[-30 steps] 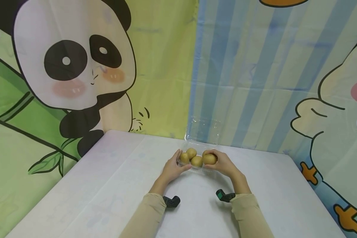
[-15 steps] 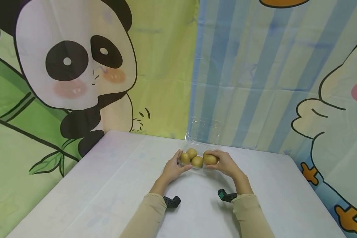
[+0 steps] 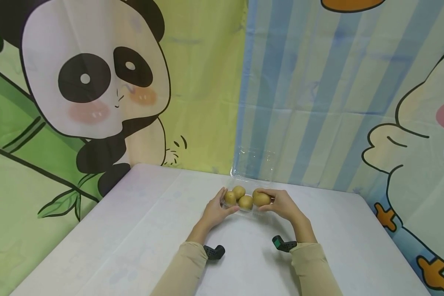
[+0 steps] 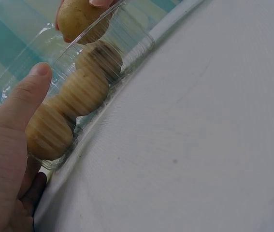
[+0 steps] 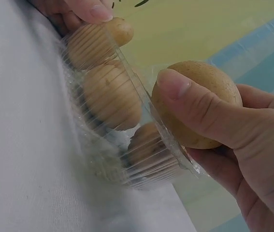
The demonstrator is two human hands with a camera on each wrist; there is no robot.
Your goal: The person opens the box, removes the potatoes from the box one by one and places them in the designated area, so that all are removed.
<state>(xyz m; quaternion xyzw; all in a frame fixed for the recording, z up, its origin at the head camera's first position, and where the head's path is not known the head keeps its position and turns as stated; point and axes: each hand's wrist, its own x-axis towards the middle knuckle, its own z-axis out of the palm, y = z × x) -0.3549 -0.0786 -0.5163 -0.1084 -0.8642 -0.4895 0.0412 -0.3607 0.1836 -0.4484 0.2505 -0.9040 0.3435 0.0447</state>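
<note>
A clear plastic clamshell box [image 3: 248, 210] stands near the table's back edge, its lid [image 3: 253, 164] raised behind it. Several potatoes lie inside, among them a potato [image 3: 246, 202] at the front and a potato [image 3: 230, 197] at the left. My left hand [image 3: 213, 209] holds the box's left end, thumb toward the front wall. Over the right end, my right hand [image 3: 283, 203] grips a potato [image 5: 199, 101] between thumb and fingers. That potato is above the rim in the right wrist view. Beneath it a darker potato [image 5: 151, 145] shows through the ribbed wall.
A white cloth covers the table [image 3: 140, 230]. Behind it hangs a printed curtain [image 3: 203, 82] with a panda and stripes, close to the raised lid. Each wrist carries a small black camera mount, such as the left mount [image 3: 215, 252].
My right hand has shifted very slightly to the right and still grips the potato. The left hand stays on the box. The head view has tilted a little.
</note>
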